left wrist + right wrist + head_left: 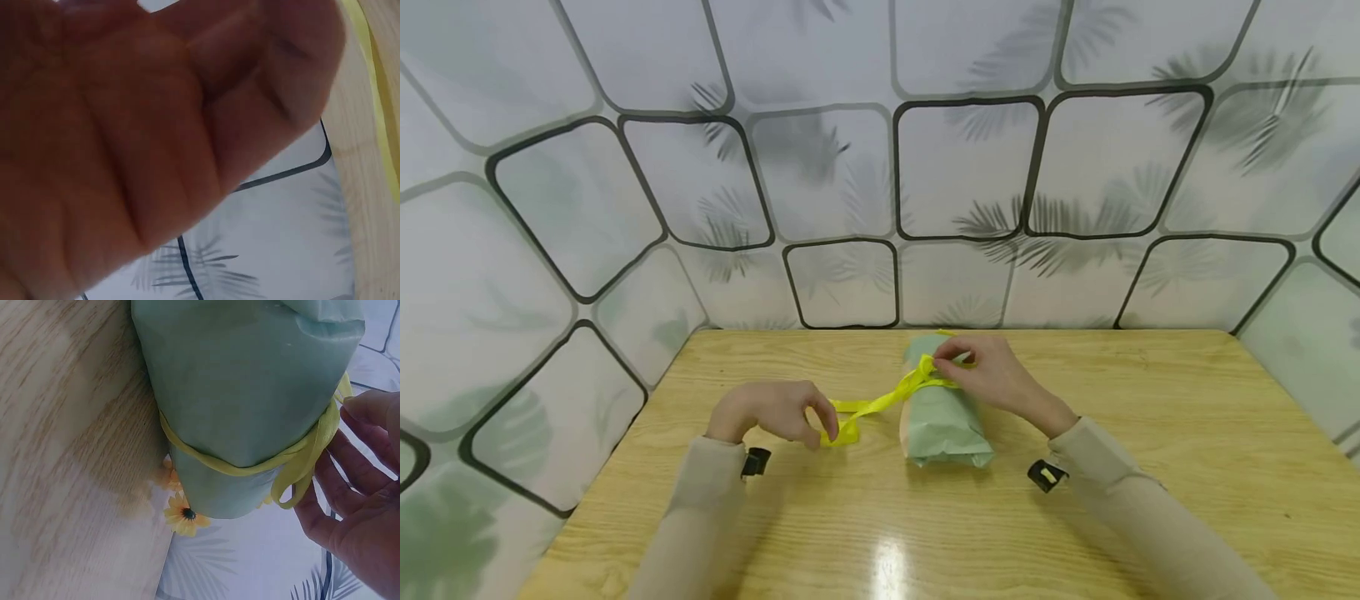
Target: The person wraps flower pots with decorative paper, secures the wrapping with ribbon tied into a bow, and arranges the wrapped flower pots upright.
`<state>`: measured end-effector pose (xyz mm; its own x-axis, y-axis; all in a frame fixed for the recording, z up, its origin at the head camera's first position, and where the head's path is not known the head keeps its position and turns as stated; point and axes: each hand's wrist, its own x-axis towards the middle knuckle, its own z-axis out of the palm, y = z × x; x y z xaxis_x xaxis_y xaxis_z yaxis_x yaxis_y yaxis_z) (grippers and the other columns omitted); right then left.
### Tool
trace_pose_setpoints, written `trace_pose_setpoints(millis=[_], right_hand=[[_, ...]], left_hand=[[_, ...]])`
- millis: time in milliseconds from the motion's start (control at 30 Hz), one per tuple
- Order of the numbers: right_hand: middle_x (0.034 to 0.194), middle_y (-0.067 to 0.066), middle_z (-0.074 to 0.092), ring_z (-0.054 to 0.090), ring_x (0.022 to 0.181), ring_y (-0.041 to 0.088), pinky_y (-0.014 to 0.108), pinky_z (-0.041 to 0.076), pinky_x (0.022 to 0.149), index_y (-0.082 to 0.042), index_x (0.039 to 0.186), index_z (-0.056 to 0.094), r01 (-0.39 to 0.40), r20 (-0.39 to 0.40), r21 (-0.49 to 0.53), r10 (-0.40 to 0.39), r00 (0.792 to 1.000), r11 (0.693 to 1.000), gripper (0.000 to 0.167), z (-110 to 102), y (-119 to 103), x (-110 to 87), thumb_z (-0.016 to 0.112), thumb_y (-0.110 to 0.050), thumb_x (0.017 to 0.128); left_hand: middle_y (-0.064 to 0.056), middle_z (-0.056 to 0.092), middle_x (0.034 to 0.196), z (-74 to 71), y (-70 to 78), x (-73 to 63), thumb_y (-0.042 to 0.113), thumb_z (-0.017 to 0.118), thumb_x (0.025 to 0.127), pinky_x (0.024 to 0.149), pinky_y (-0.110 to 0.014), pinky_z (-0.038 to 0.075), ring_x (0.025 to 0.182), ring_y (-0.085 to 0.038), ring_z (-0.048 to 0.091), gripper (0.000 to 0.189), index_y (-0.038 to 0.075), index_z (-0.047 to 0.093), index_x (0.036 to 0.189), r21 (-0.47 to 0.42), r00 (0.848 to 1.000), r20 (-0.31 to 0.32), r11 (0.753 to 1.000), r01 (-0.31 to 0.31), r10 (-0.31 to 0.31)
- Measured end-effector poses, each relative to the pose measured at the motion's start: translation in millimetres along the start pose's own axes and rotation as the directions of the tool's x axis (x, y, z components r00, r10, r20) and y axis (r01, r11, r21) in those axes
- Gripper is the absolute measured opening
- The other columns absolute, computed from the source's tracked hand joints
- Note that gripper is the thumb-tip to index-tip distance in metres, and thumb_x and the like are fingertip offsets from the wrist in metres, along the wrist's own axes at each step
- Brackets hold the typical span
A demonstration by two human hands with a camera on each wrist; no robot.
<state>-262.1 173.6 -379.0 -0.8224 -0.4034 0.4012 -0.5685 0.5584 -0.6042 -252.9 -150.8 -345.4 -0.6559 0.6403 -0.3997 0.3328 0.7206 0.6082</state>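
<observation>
A bouquet wrapped in pale green paper (946, 423) lies on the wooden table, its length running away from me. Round its wrapping goes a yellow ribbon (215, 464), with a loop on the side by my right hand. My right hand (992, 375) is over the far part of the bouquet and pinches the ribbon between thumb and finger. To the left, my left hand (778, 410) pinches the ribbon's long tail, which stretches across from the bouquet. Yellow flowers (184, 514) show past the wrapping in the right wrist view. The left palm hides its own fingertips in the left wrist view.
The wooden table (1150, 433) reaches back to a pale wall covering (962, 283) with dark outlined shapes and leaf prints. Another stretch of ribbon (853, 407) lies on the tabletop beside the left hand. Each wrist carries a small black camera (1047, 475).
</observation>
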Motion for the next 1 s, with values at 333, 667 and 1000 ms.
trace_pose_setpoints(millis=[333, 667, 1000], right_hand=[[0.097, 0.004, 0.079, 0.073, 0.090, 0.019, 0.025, 0.058, 0.071, -0.010, 0.101, 0.079, 0.008, 0.000, 0.021, -0.008, 1.000, 1.000, 0.010, 2, 0, 1.2, 0.070, -0.012, 0.097], [0.097, 0.006, 0.078, 0.073, 0.089, 0.019, 0.025, 0.058, 0.071, -0.010, 0.101, 0.078, 0.013, 0.009, 0.029, -0.013, 1.000, 1.000, 0.009, 2, -3, 1.4, 0.070, -0.011, 0.097], [0.093, 0.004, 0.078, 0.071, 0.085, 0.016, 0.023, 0.055, 0.066, -0.010, 0.101, 0.078, 0.000, -0.016, -0.003, 0.000, 1.000, 1.000, 0.010, 0, -1, 0.4, 0.069, -0.013, 0.098]], left_hand=[[0.000, 0.069, 0.094, 19.7, 19.0, 39.4, 0.033, 0.066, 0.101, 0.072, -0.027, 0.050, 0.082, -0.014, 0.061, 0.019, 0.013, 0.068, 0.098, 0.049, 0.933, -0.345, 0.995, -0.087, 0.098], [-0.008, 0.075, 0.111, 42.8, 39.0, 71.8, 0.020, 0.064, 0.103, 0.071, -0.029, 0.058, 0.084, -0.017, 0.070, 0.030, 0.014, 0.066, 0.132, -0.028, 0.829, -0.548, 0.987, -0.156, 0.116], [-0.002, 0.073, 0.105, 29.9, 24.1, 54.7, 0.021, 0.065, 0.101, 0.065, -0.028, 0.054, 0.076, -0.015, 0.067, 0.014, 0.017, 0.076, 0.107, -0.042, 0.851, -0.514, 0.987, -0.152, 0.109]])
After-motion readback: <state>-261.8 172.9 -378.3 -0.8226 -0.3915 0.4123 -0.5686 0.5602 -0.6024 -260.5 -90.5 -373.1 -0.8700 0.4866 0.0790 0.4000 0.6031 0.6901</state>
